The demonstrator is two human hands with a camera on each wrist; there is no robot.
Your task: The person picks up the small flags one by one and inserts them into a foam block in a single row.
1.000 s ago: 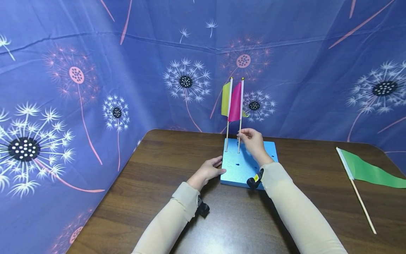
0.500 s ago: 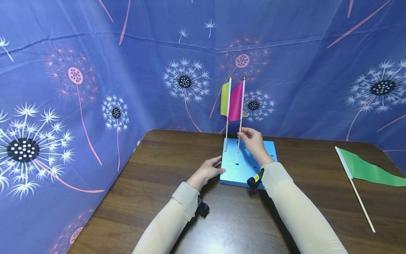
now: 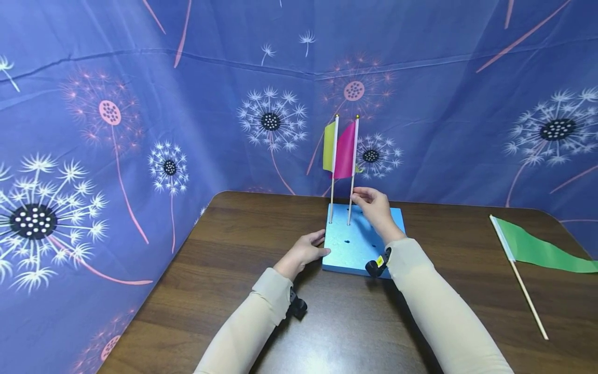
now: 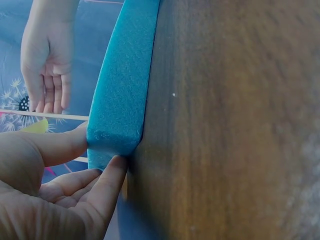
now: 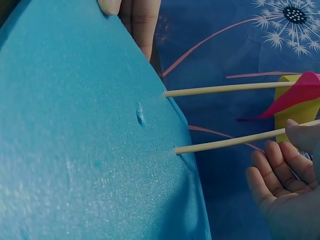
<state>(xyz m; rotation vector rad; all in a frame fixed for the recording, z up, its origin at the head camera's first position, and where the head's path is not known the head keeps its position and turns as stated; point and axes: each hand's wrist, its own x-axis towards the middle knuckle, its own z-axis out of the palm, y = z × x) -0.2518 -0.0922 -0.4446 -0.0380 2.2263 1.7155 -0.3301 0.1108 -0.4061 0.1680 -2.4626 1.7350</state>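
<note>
A blue foam board (image 3: 359,252) with holes lies on the table. A yellow flag (image 3: 329,148) and a magenta flag (image 3: 344,153) stand side by side in it, their wooden sticks set in holes near its far left. My left hand (image 3: 303,251) holds the board's left edge, the thumb near the front corner and the fingers farther back. Beside the magenta flag's stick (image 5: 225,142) is my right hand (image 3: 375,206). Its thumb lies over the stick in the right wrist view, while the relaxed fingers hang below, apart from it.
At the right of the brown wooden table (image 3: 210,291) lies a green flag (image 3: 542,248) on a wooden stick. A blue curtain (image 3: 210,104) with dandelion prints hangs behind and to the left. The board has further holes.
The magenta flag tilted slightly and came back upright. My right-hand fingers have loosened around its stick. My left hand stays on the board, and the whole view shifts slightly.
</note>
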